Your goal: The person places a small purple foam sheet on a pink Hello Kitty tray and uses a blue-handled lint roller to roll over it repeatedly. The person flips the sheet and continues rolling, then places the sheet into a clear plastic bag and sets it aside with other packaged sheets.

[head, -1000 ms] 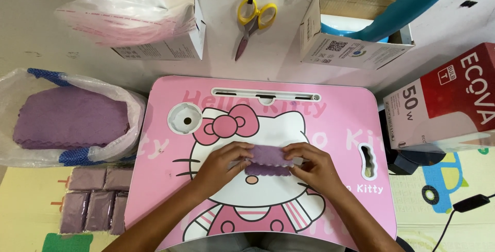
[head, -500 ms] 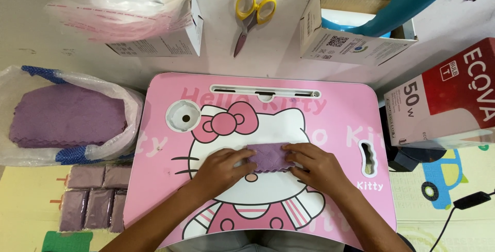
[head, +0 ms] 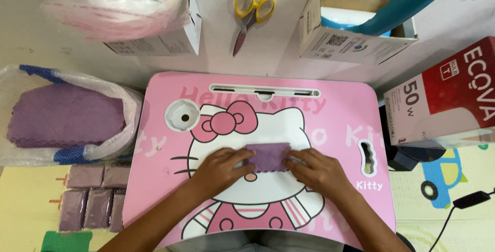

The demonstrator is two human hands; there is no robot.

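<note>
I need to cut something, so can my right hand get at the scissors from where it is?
Probably yes. The right hand rests on the purple cloth, and the scissors lie beyond the pink table with nothing between, though it looks a long stretch.

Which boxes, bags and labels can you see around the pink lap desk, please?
White box: top left, under a clear bag.
Open cardboard box: top right, square code label, blue inside.
Red and white box: right edge.
Clear plastic bag: left, holding purple cloths.
</note>
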